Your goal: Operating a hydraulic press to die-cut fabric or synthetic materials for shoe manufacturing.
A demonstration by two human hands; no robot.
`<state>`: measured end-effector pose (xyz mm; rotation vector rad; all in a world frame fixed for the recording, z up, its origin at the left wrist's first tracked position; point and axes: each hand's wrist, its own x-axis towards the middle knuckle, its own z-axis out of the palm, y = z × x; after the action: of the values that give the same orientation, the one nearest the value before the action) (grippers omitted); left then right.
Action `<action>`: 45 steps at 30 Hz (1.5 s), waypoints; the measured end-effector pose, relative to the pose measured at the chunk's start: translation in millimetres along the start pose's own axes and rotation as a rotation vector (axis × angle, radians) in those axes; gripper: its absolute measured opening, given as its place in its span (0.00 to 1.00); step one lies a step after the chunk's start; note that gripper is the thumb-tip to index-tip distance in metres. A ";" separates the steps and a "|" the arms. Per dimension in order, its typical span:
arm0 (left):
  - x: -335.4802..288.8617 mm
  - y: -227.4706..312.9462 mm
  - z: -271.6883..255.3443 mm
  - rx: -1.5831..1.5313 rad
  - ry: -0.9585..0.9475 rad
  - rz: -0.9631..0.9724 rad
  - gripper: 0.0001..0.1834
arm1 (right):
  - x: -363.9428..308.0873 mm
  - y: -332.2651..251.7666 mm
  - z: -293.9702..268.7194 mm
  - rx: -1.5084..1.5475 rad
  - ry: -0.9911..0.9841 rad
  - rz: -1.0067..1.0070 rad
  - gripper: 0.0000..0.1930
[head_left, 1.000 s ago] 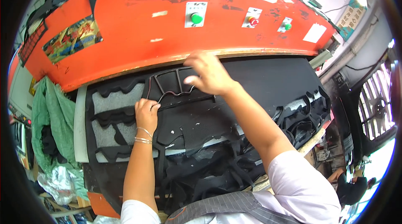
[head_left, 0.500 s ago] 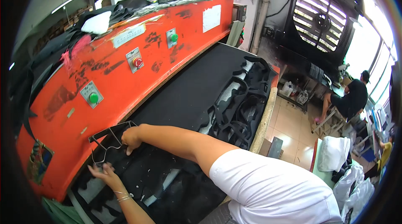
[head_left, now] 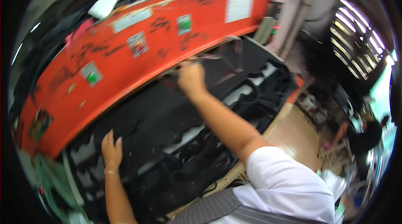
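Note:
A wide sheet of black material point(head_left: 167, 111) with cut-out shapes lies on the bed of a large orange machine point(head_left: 125, 56). My left hand point(head_left: 111, 150) rests flat on the black sheet near its left part, fingers apart. My right hand point(head_left: 191, 78) reaches far forward to the gap under the orange housing and is closed on a thin black cut frame piece point(head_left: 209, 58), which is blurred. Motion blur hides the piece's exact outline.
Green and red buttons point(head_left: 92, 76) sit on the orange housing. A large fan point(head_left: 356, 35) stands at the right. Another person point(head_left: 368, 134) sits at the far right by a tan floor point(head_left: 299, 127). Green cloth point(head_left: 46, 178) hangs at lower left.
My right hand has moved to the right along the machine's front with the frame piece. My left hand let go of the frame and now lies flat on the sheet. The view has swung.

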<state>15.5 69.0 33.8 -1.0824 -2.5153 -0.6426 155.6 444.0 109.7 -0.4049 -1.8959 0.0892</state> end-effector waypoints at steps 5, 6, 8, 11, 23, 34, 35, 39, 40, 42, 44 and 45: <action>-20.3 112.5 9.5 -0.058 -0.096 0.301 0.38 | -39.7 106.8 12.8 0.903 -0.037 1.284 0.19; -28.0 130.3 13.6 0.081 -0.160 0.268 0.33 | -45.0 115.9 16.9 0.919 -0.122 1.255 0.19; -36.9 115.5 38.6 0.228 -0.167 0.210 0.30 | -45.7 127.3 34.9 0.762 -0.324 1.115 0.25; -59.0 78.2 32.5 0.396 -0.159 0.013 0.24 | -33.3 117.7 27.7 0.614 -0.714 0.766 0.30; -19.9 139.2 55.7 0.197 0.021 0.126 0.18 | -41.4 229.9 -58.2 0.188 -1.001 0.209 0.22; -34.6 119.6 88.2 0.110 0.154 -0.104 0.23 | -96.1 92.6 -33.3 0.326 -0.748 0.182 0.21; -36.2 118.9 90.7 0.106 0.153 -0.114 0.23 | -100.4 72.2 -29.8 0.339 -0.755 0.177 0.22; -34.9 123.7 102.8 0.041 0.247 -0.141 0.22 | -114.4 37.1 -18.8 0.220 -0.746 0.143 0.21; -35.0 124.7 103.7 0.046 0.279 -0.144 0.21 | -116.3 34.7 -16.8 0.232 -0.737 0.125 0.21; -33.7 123.7 103.6 0.044 0.318 -0.144 0.20 | -121.8 25.2 -17.7 0.181 -0.725 0.092 0.21; -33.2 122.3 104.3 0.034 0.315 -0.157 0.20 | -126.3 24.2 -18.4 0.113 -0.721 0.041 0.23; -32.1 121.6 104.5 0.034 0.313 -0.163 0.19 | -125.7 27.6 -16.5 0.106 -0.727 0.037 0.23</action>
<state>114.8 178.7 -36.0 -0.7068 -2.3449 -0.7465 215.3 427.4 -4.2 -0.3607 -2.5824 0.4049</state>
